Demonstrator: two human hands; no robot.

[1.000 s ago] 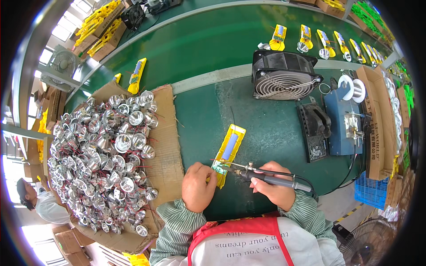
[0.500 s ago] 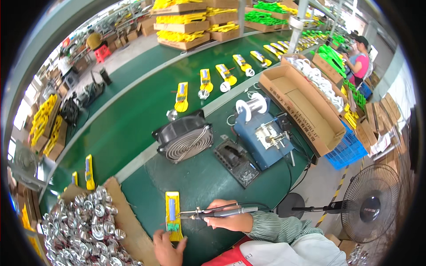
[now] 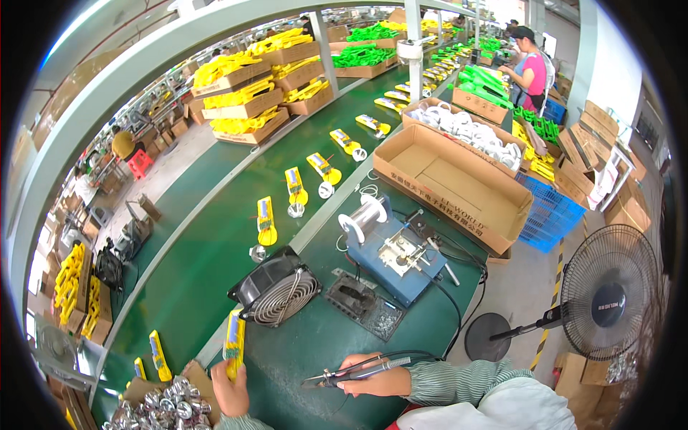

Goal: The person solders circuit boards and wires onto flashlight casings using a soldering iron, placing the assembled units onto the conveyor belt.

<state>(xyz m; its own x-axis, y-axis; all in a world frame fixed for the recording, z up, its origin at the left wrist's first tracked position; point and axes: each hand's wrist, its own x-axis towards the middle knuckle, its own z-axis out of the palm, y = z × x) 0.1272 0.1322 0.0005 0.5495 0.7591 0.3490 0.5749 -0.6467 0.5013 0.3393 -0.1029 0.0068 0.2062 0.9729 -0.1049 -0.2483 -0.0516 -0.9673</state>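
My left hand (image 3: pixel 229 388) is closed on the lower end of a yellow plastic lamp housing (image 3: pixel 234 335), raised at the left side of the bench beside the small black fan (image 3: pixel 281 288). A blue cell shows inside the housing. My right hand (image 3: pixel 371 378) grips a soldering iron (image 3: pixel 331 379) like a pen. Its tip points left over the green bench top, apart from the housing, and a thin guide tube runs along it. Next to my left hand lies a heap of shiny silver reflector cups (image 3: pixel 175 405) on cardboard.
A blue solder feeder (image 3: pixel 398 265) with a white spool and a black tray (image 3: pixel 365 307) stand beyond my right hand. Yellow housings line the green conveyor (image 3: pixel 193 251). An open carton (image 3: pixel 451 183), a blue crate (image 3: pixel 541 215) and a standing fan (image 3: pixel 609 297) are at right.
My left hand has picked the yellow housing up off the bench and moved it left and away from me. The iron is now apart from it. The view has shifted.
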